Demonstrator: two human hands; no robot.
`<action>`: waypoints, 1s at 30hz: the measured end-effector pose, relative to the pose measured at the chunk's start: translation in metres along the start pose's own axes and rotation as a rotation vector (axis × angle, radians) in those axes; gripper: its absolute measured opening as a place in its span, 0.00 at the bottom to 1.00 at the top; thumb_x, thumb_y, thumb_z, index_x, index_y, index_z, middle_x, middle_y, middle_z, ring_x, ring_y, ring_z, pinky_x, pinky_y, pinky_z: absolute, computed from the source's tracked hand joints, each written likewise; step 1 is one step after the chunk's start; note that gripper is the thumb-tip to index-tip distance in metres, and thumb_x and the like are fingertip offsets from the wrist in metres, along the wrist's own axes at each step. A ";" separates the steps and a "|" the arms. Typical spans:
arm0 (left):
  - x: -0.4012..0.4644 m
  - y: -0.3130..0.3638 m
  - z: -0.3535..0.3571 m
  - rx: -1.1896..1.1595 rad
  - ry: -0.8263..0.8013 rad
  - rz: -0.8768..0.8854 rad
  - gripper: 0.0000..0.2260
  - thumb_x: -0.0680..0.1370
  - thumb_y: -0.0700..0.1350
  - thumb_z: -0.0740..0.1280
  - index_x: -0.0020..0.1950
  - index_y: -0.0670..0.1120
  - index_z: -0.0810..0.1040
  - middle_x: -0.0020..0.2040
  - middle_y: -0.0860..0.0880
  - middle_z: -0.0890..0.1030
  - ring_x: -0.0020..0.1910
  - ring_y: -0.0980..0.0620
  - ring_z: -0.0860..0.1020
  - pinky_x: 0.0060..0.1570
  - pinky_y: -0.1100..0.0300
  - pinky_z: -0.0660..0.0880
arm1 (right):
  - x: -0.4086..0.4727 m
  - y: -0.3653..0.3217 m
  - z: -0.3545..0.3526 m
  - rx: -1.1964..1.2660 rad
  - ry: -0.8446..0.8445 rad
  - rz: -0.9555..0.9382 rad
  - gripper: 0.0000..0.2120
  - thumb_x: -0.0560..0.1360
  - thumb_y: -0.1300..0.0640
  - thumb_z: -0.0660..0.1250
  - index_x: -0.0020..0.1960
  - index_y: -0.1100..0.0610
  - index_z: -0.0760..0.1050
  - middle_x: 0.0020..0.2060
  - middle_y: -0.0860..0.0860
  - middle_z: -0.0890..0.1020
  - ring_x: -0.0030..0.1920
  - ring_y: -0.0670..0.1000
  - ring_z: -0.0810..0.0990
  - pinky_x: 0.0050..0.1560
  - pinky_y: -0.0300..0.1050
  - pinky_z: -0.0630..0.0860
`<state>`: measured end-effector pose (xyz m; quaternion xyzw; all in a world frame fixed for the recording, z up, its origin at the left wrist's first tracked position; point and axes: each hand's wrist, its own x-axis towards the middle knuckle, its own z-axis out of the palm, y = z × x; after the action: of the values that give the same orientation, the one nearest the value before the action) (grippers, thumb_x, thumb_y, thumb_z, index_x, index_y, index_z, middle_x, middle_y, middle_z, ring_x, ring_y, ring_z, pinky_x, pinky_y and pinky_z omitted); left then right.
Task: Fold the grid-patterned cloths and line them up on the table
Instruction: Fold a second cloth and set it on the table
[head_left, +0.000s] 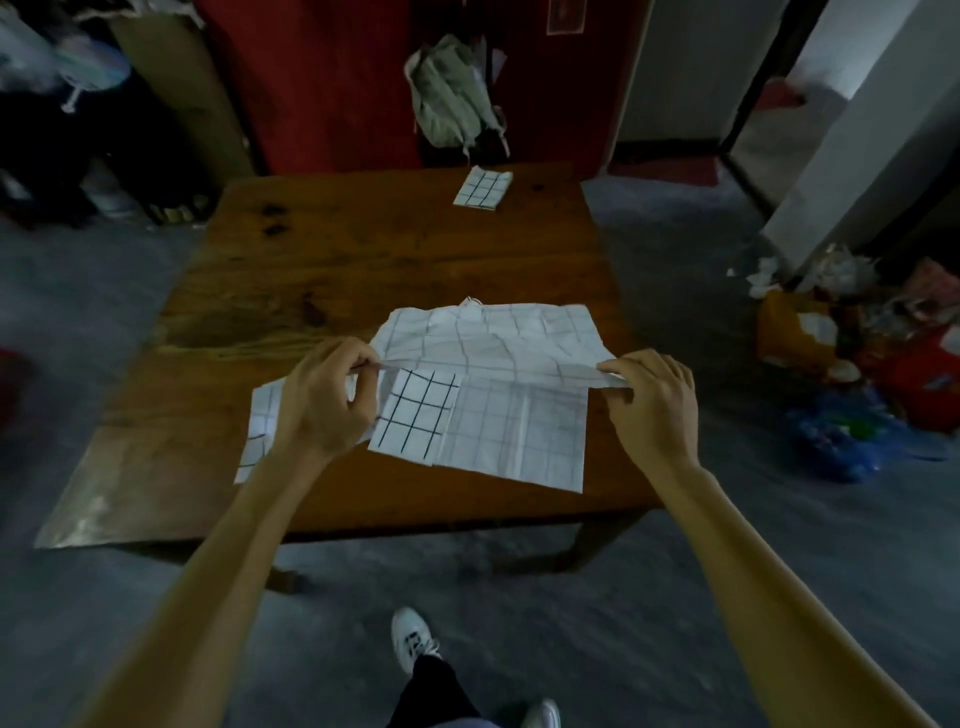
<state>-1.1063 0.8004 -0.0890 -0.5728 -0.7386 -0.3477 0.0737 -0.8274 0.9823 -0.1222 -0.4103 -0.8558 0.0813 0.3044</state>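
left hand (324, 397): centre-left of frame, fingers curled, pinching cloth (498, 343) edge | right hand (652, 397): centre-right, pinching same edge | both forearms bare, extended from bottom corners

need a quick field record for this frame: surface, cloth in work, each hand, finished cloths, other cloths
surface: wooden table
cloth in work: grid-patterned cloth, spread at the near edge, its near side lifted along a fold
left hand: pinches the lifted fold at its left end
right hand: pinches the lifted fold at its right end
finished cloths: one folded cloth at the far edge
other cloths: another grid cloth lies partly under the left hand
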 end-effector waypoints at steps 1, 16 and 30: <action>-0.011 0.008 0.000 0.010 -0.007 -0.005 0.07 0.75 0.41 0.61 0.43 0.40 0.77 0.39 0.45 0.80 0.38 0.49 0.78 0.34 0.58 0.75 | -0.009 0.003 -0.003 0.010 0.008 -0.003 0.10 0.70 0.64 0.74 0.51 0.60 0.81 0.48 0.58 0.82 0.49 0.59 0.80 0.56 0.52 0.72; -0.077 0.023 0.022 -0.003 -0.162 -0.194 0.08 0.74 0.48 0.60 0.41 0.47 0.76 0.37 0.51 0.79 0.36 0.51 0.77 0.35 0.56 0.76 | -0.061 0.036 -0.001 -0.006 -0.177 -0.002 0.07 0.71 0.55 0.74 0.49 0.54 0.82 0.46 0.51 0.84 0.49 0.52 0.80 0.58 0.48 0.69; -0.027 -0.040 0.083 -0.205 -0.139 -0.398 0.04 0.79 0.46 0.64 0.46 0.47 0.74 0.34 0.60 0.73 0.34 0.66 0.75 0.32 0.76 0.68 | -0.013 0.040 0.067 -0.113 -0.234 0.171 0.05 0.73 0.53 0.73 0.46 0.53 0.81 0.42 0.50 0.84 0.43 0.51 0.79 0.55 0.50 0.70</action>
<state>-1.1090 0.8245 -0.1817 -0.4426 -0.8012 -0.3885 -0.1058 -0.8341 1.0056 -0.1971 -0.4860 -0.8505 0.1059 0.1708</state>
